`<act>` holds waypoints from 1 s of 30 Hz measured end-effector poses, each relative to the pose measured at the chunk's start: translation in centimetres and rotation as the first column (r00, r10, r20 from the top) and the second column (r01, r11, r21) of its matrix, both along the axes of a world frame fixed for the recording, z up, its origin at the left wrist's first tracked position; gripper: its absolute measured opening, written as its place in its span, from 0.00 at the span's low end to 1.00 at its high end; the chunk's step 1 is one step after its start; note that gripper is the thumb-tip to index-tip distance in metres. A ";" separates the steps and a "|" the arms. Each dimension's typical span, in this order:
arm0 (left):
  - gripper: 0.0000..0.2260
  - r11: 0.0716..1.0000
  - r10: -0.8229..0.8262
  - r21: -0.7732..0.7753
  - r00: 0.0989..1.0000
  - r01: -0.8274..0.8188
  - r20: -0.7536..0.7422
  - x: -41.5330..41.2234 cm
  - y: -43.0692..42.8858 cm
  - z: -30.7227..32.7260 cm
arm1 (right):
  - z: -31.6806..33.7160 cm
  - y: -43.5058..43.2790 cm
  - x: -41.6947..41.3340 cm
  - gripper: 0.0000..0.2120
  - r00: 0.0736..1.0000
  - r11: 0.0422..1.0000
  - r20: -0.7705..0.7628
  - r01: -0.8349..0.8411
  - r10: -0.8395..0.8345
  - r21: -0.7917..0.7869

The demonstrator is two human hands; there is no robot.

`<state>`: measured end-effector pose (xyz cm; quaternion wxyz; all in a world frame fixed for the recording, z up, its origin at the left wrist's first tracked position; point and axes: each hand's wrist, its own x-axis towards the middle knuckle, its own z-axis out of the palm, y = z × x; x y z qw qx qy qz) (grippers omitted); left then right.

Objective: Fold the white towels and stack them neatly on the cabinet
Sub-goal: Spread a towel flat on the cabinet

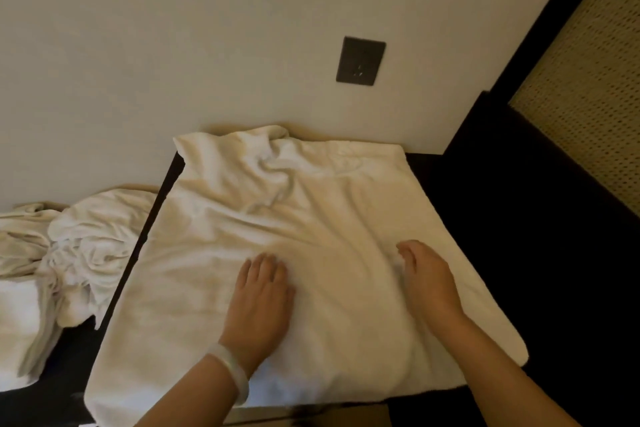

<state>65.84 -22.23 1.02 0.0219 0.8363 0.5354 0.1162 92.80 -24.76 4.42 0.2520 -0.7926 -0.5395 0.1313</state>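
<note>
A large white towel (277, 218) lies spread over the dark cabinet top (436, 177), wrinkled and bunched at its far edge near the wall. My left hand (259, 298) lies flat on the towel near its middle, fingers straight, a pale bangle on the wrist. My right hand (426, 277) rests on the towel to the right, fingers pointing away from me and pressed into the cloth. More white towels (86, 246) lie in a crumpled heap on a lower surface to the left.
A dark wall socket (360, 61) sits on the pale wall behind the cabinet. A dark frame and a woven panel (588, 80) stand at the right. A gap with a dark edge (138, 239) separates the cabinet from the heap.
</note>
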 end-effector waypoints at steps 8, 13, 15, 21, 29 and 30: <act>0.30 0.995 0.002 -0.101 1.000 -0.005 -0.026 1.0 1.3 -2.1 | -4.8 2.2 5.6 0.25 0.940 0.960 0.294 -0.093 0.172 -0.265; 0.31 0.985 -0.049 -0.168 0.998 0.040 -0.047 1.2 0.7 -1.8 | -5.0 -0.4 8.4 0.26 0.942 0.964 0.336 0.067 0.024 -0.256; 0.30 0.978 -0.081 -0.193 0.996 0.074 -0.033 1.8 -0.3 -1.8 | -4.8 -1.4 9.1 0.26 0.928 0.945 0.371 0.130 -0.010 -0.300; 0.30 0.979 -0.049 -0.201 0.997 0.036 -0.061 1.9 0.7 -0.5 | -3.3 3.4 1.3 0.27 0.879 0.969 0.422 -0.154 0.223 -0.192; 0.29 0.967 0.138 -0.193 0.979 -0.166 -0.153 -1.1 4.9 -1.6 | -5.4 7.1 -5.1 0.31 0.812 0.897 0.382 -0.387 0.441 -0.215; 0.30 0.969 0.139 -0.188 0.983 -0.160 -0.124 -1.1 4.7 -1.6 | -5.4 6.6 -5.0 0.31 0.806 0.892 0.382 -0.394 0.451 -0.222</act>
